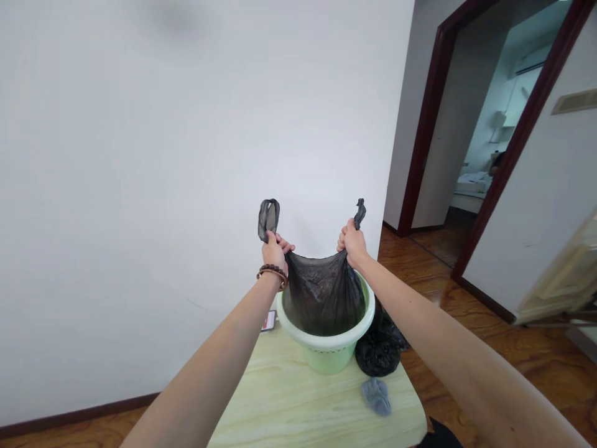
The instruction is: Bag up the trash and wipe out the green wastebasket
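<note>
A black plastic garbage bag [321, 292] hangs stretched between my two hands, its lower part down inside a pale green bucket [329, 358]. My left hand [275, 252], with a beaded bracelet at the wrist, is closed round one handle of the bag, and a loop of it sticks up above the fingers. On the other side my right hand [353, 244] grips the second handle, whose end pokes up over the fist. Both hands are above the bucket's rim. The bottom of the bag is hidden within the bucket.
The bucket stands on a light wooden table [280, 398] against a white wall [186, 155]. Right of it lie a crumpled black plastic bundle [380, 348] and a grey-blue cloth item [377, 396]. A phone-like object [269, 320] lies left behind it. A doorway [448, 124] opens at right.
</note>
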`<state>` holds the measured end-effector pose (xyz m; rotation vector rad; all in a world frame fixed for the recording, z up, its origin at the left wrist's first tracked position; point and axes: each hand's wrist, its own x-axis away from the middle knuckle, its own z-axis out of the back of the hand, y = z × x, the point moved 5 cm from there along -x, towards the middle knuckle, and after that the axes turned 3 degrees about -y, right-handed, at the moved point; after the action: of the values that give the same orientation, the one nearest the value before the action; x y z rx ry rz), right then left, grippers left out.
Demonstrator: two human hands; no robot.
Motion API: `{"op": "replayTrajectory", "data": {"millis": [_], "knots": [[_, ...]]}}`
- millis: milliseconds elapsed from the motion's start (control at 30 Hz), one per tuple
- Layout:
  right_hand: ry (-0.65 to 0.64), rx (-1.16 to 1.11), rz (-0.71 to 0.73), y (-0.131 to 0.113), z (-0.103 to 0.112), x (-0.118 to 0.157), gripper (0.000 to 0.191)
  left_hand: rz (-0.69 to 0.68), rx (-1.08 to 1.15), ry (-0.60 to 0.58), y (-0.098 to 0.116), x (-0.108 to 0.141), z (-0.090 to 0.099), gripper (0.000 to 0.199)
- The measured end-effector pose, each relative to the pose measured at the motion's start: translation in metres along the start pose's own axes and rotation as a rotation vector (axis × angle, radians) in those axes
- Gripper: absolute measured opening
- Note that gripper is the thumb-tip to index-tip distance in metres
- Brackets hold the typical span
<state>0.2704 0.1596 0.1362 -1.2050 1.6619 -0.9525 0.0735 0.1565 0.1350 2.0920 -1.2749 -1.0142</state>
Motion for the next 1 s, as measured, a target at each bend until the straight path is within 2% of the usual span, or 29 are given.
{"op": "replayTrajectory", "data": {"millis": [233,400,467,600,767,867,1000], "knots": [[-0.088,-0.200,0.162,-0.068,-0.042,-0.015,0.044,-0.201,0.102,0.060,0.049,-0.020,-0.021,0.034],[-0.243,-0.316,0.167,-0.091,-0.070,-0.012,0.043,-0.237,0.167,0.009,0.086,-0.024,-0.035,0.033],[-0.305,-0.362,0.136,-0.090,-0.079,-0.009,0.042,-0.226,0.183,-0.013,0.097,-0.025,-0.034,0.032],[-0.395,-0.475,0.072,-0.084,-0.093,-0.002,0.040,-0.252,0.207,0.001,0.121,-0.023,-0.020,0.031],[-0.519,-0.545,-0.040,-0.080,-0.113,0.015,0.040,-0.278,0.150,0.006,0.150,-0.010,-0.005,0.030],[-0.573,-0.529,-0.131,-0.071,-0.121,0.026,0.040,-0.279,0.099,0.021,0.157,0.002,0.003,0.030],[-0.624,-0.572,-0.263,-0.048,-0.123,0.035,0.038,-0.223,0.024,0.029,0.155,0.015,0.016,0.030]]}}
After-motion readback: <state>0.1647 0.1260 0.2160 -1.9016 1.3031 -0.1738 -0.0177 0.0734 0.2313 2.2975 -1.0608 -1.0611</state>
